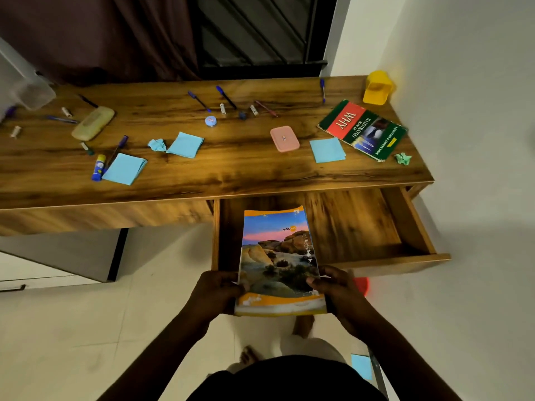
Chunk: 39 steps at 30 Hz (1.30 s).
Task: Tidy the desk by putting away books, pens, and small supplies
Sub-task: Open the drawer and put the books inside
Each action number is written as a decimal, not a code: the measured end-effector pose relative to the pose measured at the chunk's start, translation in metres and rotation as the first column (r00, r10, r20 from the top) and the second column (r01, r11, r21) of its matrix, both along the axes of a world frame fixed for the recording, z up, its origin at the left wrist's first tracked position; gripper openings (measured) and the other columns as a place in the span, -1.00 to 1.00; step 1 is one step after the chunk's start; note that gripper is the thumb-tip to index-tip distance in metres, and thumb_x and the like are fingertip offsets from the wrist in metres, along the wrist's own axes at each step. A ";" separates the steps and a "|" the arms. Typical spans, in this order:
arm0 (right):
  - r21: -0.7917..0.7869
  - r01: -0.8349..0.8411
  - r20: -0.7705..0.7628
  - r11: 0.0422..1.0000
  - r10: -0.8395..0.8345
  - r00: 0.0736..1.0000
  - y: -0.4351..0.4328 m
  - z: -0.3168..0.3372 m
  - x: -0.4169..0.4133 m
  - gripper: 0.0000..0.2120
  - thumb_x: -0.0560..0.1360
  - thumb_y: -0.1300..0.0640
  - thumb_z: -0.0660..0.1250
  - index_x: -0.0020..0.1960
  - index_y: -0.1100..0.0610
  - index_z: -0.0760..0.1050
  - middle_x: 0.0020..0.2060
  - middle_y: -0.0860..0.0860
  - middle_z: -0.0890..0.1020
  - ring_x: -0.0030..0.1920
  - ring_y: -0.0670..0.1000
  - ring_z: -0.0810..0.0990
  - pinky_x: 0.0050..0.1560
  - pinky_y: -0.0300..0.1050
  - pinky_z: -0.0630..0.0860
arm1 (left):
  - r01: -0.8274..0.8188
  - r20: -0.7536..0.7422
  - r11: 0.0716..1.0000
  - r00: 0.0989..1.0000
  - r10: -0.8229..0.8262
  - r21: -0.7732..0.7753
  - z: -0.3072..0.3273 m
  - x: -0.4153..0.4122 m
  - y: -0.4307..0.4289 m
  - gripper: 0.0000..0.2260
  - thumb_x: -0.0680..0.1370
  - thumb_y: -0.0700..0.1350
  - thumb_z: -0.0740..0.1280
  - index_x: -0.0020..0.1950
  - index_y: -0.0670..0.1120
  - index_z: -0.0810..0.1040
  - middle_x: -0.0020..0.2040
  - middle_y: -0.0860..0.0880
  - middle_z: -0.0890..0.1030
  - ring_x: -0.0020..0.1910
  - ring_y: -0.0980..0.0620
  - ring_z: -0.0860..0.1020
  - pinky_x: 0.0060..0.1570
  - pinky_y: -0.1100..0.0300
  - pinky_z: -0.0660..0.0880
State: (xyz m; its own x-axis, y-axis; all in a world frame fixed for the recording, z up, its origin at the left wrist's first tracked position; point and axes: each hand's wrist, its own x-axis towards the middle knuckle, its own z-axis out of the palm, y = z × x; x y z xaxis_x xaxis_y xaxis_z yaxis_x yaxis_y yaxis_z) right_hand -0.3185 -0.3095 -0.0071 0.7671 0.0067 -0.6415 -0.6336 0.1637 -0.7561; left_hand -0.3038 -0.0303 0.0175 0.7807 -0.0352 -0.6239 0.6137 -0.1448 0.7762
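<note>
both hands (pixel 282 287) grip notebook (pixel 279 256) | over open drawer (pixel 362 227)

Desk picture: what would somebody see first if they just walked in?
The bright notebook with a desert picture, held by the left hand and the right hand over the open drawer in front. Next, the green and red book at the right end of the desk. Blue paper squares and pens lie scattered across it.

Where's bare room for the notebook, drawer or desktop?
Drawer: bare floor right of the held notebook, up to its right wall. Desktop: bare front strip between the left blue paper and right blue paper. Crowded: back-centre pens and left end.
</note>
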 end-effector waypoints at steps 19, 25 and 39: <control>-0.340 -0.292 -0.188 0.894 0.240 0.953 -0.020 -0.082 0.169 -0.66 0.43 -0.03 0.57 0.03 0.22 0.71 0.01 0.22 0.73 0.08 0.21 0.70 0.22 0.19 0.61 | -0.067 -0.043 0.948 0.995 0.085 0.310 -0.085 0.134 -0.038 -0.84 0.48 -0.25 0.49 0.04 -0.25 0.66 -0.05 -0.16 0.62 -0.10 -0.07 0.61 -0.18 0.05 0.62; -0.424 -0.350 -0.219 0.835 0.281 0.934 -0.013 -0.101 0.181 -0.64 0.38 0.05 0.62 0.10 0.18 0.67 0.06 0.13 0.71 0.04 0.12 0.69 0.11 0.07 0.65 | 0.022 -0.037 0.869 0.999 -0.004 0.495 -0.126 0.140 -0.036 -0.79 0.43 -0.13 0.51 0.01 -0.19 0.70 -0.03 -0.17 0.69 -0.03 -0.15 0.65 -0.05 0.02 0.60; -0.610 -0.391 -0.118 0.690 0.408 0.905 -0.018 -0.106 0.184 -0.52 0.38 -0.16 0.58 0.14 0.12 0.60 0.01 0.02 0.66 0.02 0.04 0.62 -0.18 -0.20 0.45 | -0.012 0.006 0.822 1.000 0.011 0.569 -0.131 0.144 -0.048 -0.82 0.50 -0.15 0.46 0.07 -0.16 0.66 0.00 -0.15 0.69 0.01 -0.14 0.65 -0.12 0.08 0.51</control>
State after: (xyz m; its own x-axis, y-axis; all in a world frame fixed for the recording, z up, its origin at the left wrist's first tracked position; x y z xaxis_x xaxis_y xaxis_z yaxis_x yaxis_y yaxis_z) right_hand -0.1348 -0.3275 -0.1126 0.7992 -0.0657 -0.5974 -0.5108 -0.5979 -0.6177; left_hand -0.1599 -0.0781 -0.1133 0.7803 0.3344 -0.5285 0.6164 -0.5539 0.5596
